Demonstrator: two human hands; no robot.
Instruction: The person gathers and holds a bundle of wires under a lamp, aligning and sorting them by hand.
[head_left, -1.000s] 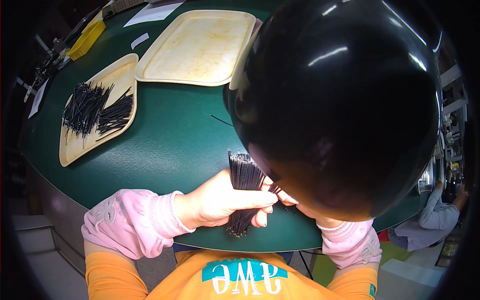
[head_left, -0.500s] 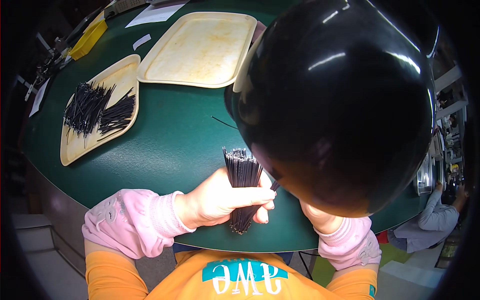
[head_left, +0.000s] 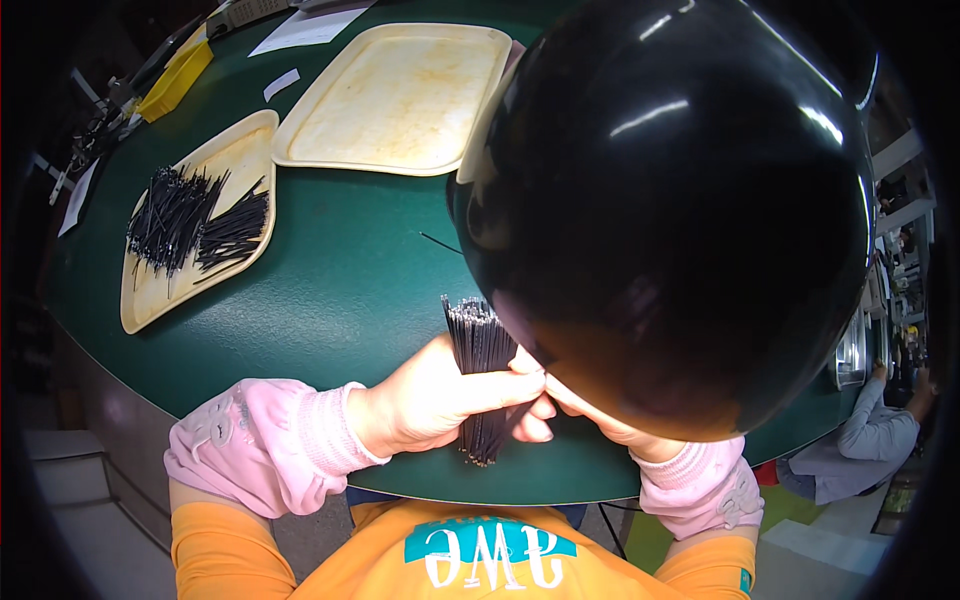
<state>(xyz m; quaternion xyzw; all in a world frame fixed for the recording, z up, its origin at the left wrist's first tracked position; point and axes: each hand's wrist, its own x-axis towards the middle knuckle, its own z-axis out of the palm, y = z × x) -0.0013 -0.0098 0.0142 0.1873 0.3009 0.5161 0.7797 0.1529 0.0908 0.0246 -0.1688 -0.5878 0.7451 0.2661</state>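
My left hand [head_left: 425,400] is closed around an upright bundle of short black wires [head_left: 480,340]. Pale, shiny tips show at the bundle's top, and the lower ends stick out below my fingers. Against the bundle's right side, close to my left thumb tip, are the fingers of my right hand [head_left: 612,430]. They look drawn together, but a big glossy black dome [head_left: 670,220] covers most of that hand and whatever it grips. One loose black wire [head_left: 440,242] lies on the green table [head_left: 340,250], left of the dome.
On the left, a cream tray [head_left: 150,300] carries two heaps of black wires [head_left: 170,215]. Another cream tray [head_left: 400,95] stands behind it, beside a paper slip [head_left: 282,84]. A yellow bin [head_left: 178,78] sits at the far left. Another person [head_left: 865,450] is at the right.
My right hand has come left to the bundle, and its fingers now show beside my left thumb. The dome has shifted slightly left. My left hand stays around the wires.
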